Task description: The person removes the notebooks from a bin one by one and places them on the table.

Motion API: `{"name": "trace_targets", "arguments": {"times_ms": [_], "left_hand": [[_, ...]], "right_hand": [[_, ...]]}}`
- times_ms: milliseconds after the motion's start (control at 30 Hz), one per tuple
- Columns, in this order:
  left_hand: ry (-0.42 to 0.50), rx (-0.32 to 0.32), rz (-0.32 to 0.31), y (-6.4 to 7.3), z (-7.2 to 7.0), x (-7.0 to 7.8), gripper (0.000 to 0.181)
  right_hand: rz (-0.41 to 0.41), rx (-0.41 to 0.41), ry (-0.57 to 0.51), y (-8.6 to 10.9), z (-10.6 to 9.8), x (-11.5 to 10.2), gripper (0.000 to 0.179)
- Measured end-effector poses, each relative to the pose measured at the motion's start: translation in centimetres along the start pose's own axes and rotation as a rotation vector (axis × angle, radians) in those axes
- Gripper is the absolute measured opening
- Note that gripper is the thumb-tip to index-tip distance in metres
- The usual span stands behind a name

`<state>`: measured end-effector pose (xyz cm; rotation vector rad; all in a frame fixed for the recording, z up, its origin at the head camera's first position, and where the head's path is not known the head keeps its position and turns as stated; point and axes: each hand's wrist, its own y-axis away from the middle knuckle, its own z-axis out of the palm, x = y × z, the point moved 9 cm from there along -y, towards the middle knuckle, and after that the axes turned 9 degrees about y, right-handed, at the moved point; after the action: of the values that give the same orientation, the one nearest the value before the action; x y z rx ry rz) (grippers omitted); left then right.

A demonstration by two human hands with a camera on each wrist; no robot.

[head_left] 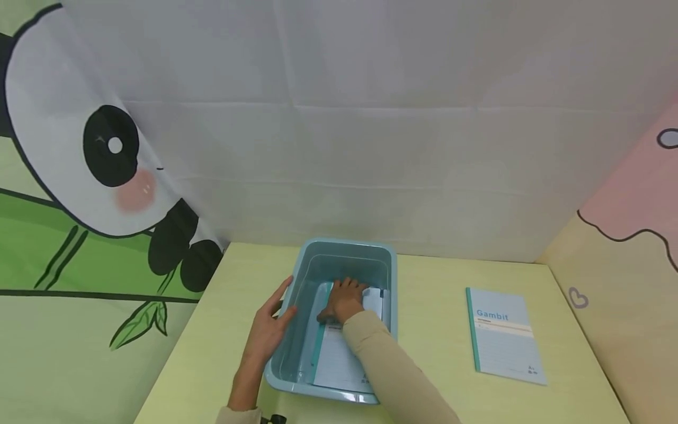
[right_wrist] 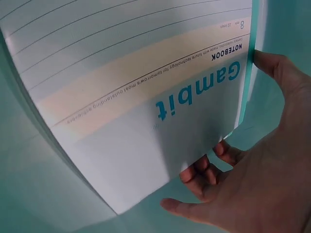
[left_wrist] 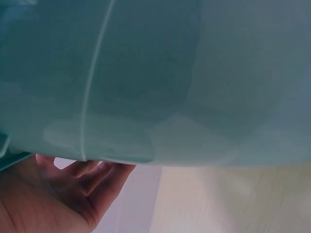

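Observation:
A white Gambit notebook with a teal spine lies inside a blue-green plastic basin. My right hand reaches down into the basin and grips this notebook near its top end. The thumb is at the spine edge, and the fingertips are curled at the top edge. At the basin's left side, my left hand touches the rim with thumb and forefinger spread apart. In the left wrist view the basin wall hides that hand's fingertips.
Another Gambit notebook lies face up on the pale yellow table, right of the basin. A white cloth backdrop rises behind the table. Cartoon-printed panels stand at the left and right, one with a panda.

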<state>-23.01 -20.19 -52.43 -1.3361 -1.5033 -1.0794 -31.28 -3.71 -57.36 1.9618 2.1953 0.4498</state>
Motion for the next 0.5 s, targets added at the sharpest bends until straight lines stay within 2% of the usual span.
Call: {"name": "trace_targets", "arguments": {"times_ms": [167,300,400,500], "left_hand": [[0.0,0.003,-0.006,-0.01,-0.09,-0.07,0.061],[0.01,0.003,-0.011,0.06,-0.12,-0.11,0.061],[0.017,-0.001,-0.016,0.11,-0.06,-0.13,0.06],[0.016,-0.002,-0.027,0.18,0.0,-0.17,0.06]], "right_hand": [[-0.014,0.021,-0.017,-0.03,-0.29,-0.15,0.092],[-0.009,-0.002,-0.047,0.16,0.06,0.02,0.095],[0.009,-0.029,-0.029,0.32,0.4,0.21,0.096],[0.012,-0.008,0.019,0.39,0.16,0.16,0.093]]}}
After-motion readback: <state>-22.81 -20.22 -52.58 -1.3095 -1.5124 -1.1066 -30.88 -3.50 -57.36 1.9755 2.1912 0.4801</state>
